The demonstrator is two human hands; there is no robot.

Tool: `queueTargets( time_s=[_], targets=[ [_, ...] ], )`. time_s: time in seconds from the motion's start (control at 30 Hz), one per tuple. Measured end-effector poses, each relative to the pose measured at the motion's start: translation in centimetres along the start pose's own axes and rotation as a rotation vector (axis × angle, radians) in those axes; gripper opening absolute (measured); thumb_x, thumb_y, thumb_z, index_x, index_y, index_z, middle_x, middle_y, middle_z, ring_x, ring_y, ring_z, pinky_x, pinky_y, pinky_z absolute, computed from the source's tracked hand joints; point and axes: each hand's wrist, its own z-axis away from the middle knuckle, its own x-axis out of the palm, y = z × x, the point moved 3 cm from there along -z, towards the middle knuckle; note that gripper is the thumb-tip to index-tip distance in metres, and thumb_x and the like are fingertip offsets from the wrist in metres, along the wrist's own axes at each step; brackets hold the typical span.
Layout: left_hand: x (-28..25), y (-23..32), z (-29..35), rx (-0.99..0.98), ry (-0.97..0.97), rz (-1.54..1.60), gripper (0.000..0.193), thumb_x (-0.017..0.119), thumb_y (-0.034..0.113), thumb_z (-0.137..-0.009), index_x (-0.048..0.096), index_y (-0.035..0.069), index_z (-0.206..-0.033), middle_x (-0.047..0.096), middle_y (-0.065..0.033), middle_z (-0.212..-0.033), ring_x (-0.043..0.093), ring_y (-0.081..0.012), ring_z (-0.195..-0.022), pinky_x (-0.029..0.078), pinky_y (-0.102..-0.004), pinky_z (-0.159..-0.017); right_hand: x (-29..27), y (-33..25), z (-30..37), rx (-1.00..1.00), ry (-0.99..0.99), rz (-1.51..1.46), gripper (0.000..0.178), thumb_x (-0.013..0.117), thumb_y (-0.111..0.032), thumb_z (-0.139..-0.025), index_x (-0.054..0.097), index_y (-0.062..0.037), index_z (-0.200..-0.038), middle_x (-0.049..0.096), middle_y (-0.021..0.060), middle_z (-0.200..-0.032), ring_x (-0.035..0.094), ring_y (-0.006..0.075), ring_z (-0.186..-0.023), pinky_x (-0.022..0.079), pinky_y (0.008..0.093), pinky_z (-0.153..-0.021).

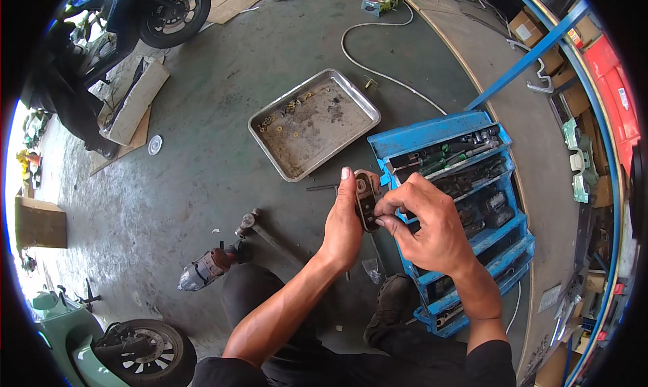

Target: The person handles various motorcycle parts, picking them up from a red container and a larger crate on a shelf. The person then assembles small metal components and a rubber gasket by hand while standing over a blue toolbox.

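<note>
My left hand (343,228) is wrapped round a small oval metal part (366,199), dark and greasy with a recessed face, its thumb lying along the near edge. My right hand (432,225) has thumb and forefinger pinched at the lower end of that part. Whether a tiny piece sits between those fingertips cannot be made out. Just beyond both hands lies a shallow metal tray (324,127) holding several small brass-coloured pieces and dirt. Close to my right hand stands a blue cantilever toolbox (432,132), its tiers spread and filled with hand tools.
Left of my knees lie a hammer (273,242) and a red-and-grey power tool (206,268). A blue motorcycle (111,29) stands far left, a green scooter (81,346) near left. A pale hose (361,46) curves across the floor. Shelving with boxes (526,29) lines the right.
</note>
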Motion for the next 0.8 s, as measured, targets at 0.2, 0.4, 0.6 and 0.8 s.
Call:
queueTargets(
  time_s=[0.2,0.4,0.6,0.8],
  targets=[
    [-0.2,-0.3,-0.1,0.017,-0.034,-0.048,0.054,0.022,0.055,-0.104,0.054,0.012,-0.101,0.056,0.0013,-0.088,0.053,-0.0099,-0.081,0.043,-0.0271,-0.071,-0.1,-0.1,-0.1,-0.007,-0.013,0.042,0.026,0.07,0.007,-0.072,0.056,-0.0052,-0.09,0.063,0.0062,-0.08,0.055,0.0272,-0.075,0.046,0.0379,-0.069],
    [0.2,0.2,0.0,0.025,-0.088,-0.035,0.055,0.021,0.057,-0.104,0.054,0.012,-0.1,0.055,0.0017,-0.088,0.052,-0.0091,-0.08,0.043,-0.0269,-0.07,-0.1,-0.4,-0.2,-0.025,-0.02,0.057,0.027,0.069,0.009,-0.071,0.055,-0.0058,-0.089,0.062,0.0061,-0.078,0.054,0.0271,-0.075,0.046,0.0382,-0.068],
    [-0.5,-1.0,-0.2,0.019,-0.036,-0.068,0.06,0.027,0.061,-0.101,0.057,0.01,-0.104,0.057,0.0014,-0.088,0.052,-0.0082,-0.082,0.043,-0.0253,-0.07,0.5,-0.6,-0.3,0.01,0.029,0.074,0.03,0.072,0.009,-0.067,0.058,-0.0052,-0.089,0.062,0.0041,-0.08,0.055,0.0223,-0.073,0.046,0.0334,-0.064],
    [-0.4,-0.5,-0.7,-0.112,0.086,0.28,0.047,0.03,0.052,-0.104,0.057,0.014,-0.099,0.054,0.0018,-0.081,0.049,-0.0108,-0.079,0.043,-0.0272,-0.071,1.8,0.9,-0.1,-0.003,0.056,0.023,0.032,0.073,0.004,-0.07,0.06,-0.0064,-0.098,0.066,0.004,-0.085,0.058,0.0251,-0.079,0.049,0.0366,-0.071]
  ],
)
